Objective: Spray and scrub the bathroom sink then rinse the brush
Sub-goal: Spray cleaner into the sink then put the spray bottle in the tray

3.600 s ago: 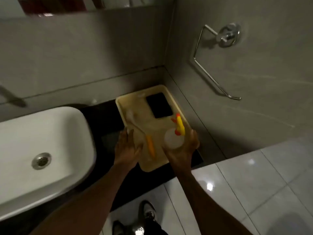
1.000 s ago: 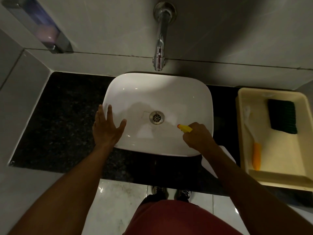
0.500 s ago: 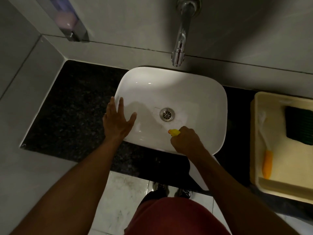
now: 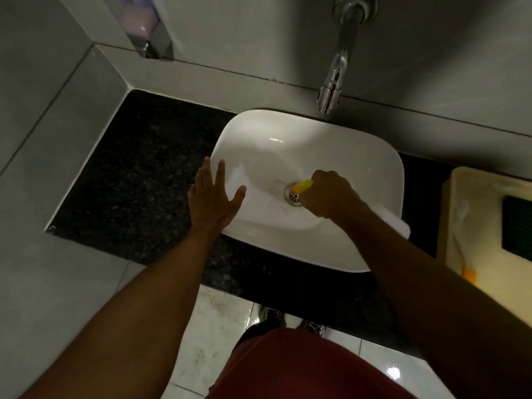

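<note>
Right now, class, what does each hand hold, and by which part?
The right hand grips the spray bottle around its head, yellow nozzle pointing out. The left hand holds nothing; it rests open on the sink rim.

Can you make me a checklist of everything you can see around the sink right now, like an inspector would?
Surface: dark speckled counter, white sink sitting on it, drain partly hidden by the nozzle.
Job's things: spray bottle with yellow nozzle pointing down at the drain; brush with orange handle lying in the cream tray at right.
Clutter: dark green scrub pad in the tray.
Hands: left hand spread flat on the sink's left rim; right hand closed around the spray bottle, over the basin.
Cables: nothing seen.
Surroundings: chrome tap on the grey wall, no water running; soap dispenser upper left; tiled floor, shoes below.
</note>
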Motion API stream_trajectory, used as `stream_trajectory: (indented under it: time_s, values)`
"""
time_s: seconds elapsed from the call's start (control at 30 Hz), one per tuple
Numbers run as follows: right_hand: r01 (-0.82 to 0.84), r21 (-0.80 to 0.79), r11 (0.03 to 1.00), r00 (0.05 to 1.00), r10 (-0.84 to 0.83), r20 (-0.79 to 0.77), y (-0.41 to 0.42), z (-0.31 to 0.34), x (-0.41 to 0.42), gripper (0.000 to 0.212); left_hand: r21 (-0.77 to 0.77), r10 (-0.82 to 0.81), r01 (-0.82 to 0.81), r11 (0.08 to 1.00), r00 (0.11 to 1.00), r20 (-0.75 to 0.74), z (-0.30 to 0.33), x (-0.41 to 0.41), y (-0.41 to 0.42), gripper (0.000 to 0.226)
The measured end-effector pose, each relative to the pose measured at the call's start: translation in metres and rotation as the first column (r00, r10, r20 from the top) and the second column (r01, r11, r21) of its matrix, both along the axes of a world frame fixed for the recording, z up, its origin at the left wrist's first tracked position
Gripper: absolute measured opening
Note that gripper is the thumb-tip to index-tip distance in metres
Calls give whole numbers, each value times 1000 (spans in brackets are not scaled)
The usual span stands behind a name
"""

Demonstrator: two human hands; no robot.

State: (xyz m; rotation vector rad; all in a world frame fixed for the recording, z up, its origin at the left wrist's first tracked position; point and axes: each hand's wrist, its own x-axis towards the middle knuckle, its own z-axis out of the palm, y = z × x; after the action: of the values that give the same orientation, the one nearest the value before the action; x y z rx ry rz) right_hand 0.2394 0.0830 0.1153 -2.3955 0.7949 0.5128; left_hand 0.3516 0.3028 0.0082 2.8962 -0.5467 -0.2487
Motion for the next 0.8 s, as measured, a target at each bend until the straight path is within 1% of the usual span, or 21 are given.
stream_trajectory:
  time_s: [0.1, 0.23, 0.33, 0.43, 0.53, 0.67, 0.8]
  values:
    - [-27, 17, 999, 1000, 26, 15, -9, -3, 7, 24, 4, -2, 2, 1000, 1000, 6, 0, 1, -1, 84]
    - [-23, -16, 1000, 999, 24, 30, -15, -14, 16, 28, 4, -6, 6, 1000, 1000, 9, -1, 1, -1, 81]
    - [-48, -6, 999, 998, 48, 39, -20, -17, 22, 21, 6, -7, 7, 1000, 1000, 3, -2, 2, 0, 80]
    - [-18, -38, 999, 997, 21, 77, -25, -16, 26, 24, 0, -8, 8, 1000, 1000, 3, -3, 2, 0, 79]
    - [-3, -59, 998, 991, 10, 131, -30, -20, 28, 15, -21, -13, 13, 1000, 1000, 11, -3, 2, 0, 78]
    - [-22, -89, 996, 998, 27, 59, -36, -21, 26, 21, -39, -10, 11, 999, 1000, 9, -4, 1, 1, 78]
    - [-47, -69, 996, 999, 47, -3, -42, -19, 30, 20, -40, -6, 6, 999, 1000, 0, -2, 1, 1, 78]
